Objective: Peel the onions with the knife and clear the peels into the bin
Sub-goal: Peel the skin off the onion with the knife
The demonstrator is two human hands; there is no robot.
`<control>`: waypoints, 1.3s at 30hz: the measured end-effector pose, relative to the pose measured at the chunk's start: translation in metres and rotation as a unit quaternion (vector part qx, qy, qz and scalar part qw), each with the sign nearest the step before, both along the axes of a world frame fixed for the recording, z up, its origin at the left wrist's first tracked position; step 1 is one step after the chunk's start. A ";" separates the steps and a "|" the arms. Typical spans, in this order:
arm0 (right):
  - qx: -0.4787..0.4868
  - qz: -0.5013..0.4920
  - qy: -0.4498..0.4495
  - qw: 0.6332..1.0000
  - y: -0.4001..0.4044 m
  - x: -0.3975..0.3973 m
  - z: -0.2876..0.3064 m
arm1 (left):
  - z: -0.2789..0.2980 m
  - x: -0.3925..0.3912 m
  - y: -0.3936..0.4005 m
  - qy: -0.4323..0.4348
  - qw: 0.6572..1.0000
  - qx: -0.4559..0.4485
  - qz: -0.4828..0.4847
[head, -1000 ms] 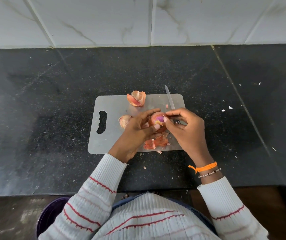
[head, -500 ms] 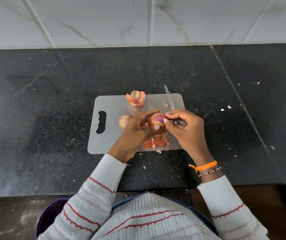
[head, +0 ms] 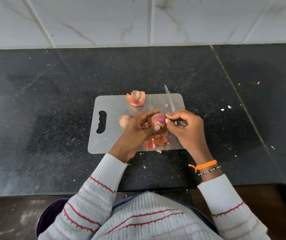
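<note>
the black surface (head: 52, 110) is big, with lots of free room to the left, right and back of the board (head: 114, 108). the board lies flat, its long side going left to right, its handle hole at the left end. a purple bin (head: 50, 215) peeks out below the near edge. the left hand (head: 137, 130) holds the onion (head: 157, 122) over the board, fingers wrapped round it. the right hand (head: 187, 129) grips the knife (head: 169, 99) and pinches the onion skin. the blade points away, toward the wall. peels (head: 136, 98) lie by the far edge, more by the near edge. no words to read.
</note>
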State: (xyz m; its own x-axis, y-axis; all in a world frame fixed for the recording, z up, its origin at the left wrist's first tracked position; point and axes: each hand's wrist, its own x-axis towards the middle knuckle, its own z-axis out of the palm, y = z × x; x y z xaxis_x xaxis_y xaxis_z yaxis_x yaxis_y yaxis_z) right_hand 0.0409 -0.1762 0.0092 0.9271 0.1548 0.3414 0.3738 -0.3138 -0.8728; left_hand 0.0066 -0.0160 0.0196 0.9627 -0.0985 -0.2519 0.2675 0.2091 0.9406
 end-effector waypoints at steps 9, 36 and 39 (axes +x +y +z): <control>0.029 -0.015 0.046 0.998 -0.003 0.000 -0.001 | 0.004 -0.001 0.000 0.006 0.999 -0.033 -0.002; -0.051 -0.037 -0.056 0.996 0.001 -0.007 0.003 | 0.004 -0.003 -0.007 -0.012 0.998 0.043 0.038; -0.051 -0.054 -0.055 0.996 0.000 -0.005 0.003 | 0.004 -0.004 -0.005 -0.012 0.999 0.032 0.027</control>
State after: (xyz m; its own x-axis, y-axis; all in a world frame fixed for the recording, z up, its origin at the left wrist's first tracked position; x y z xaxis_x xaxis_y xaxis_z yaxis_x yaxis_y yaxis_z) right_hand 0.0363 -0.1761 0.0117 0.8979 0.0959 0.4296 0.4252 -0.4415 -0.7901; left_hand 0.0030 -0.0213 0.0238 0.9720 -0.0304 -0.2331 0.2350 0.1622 0.9584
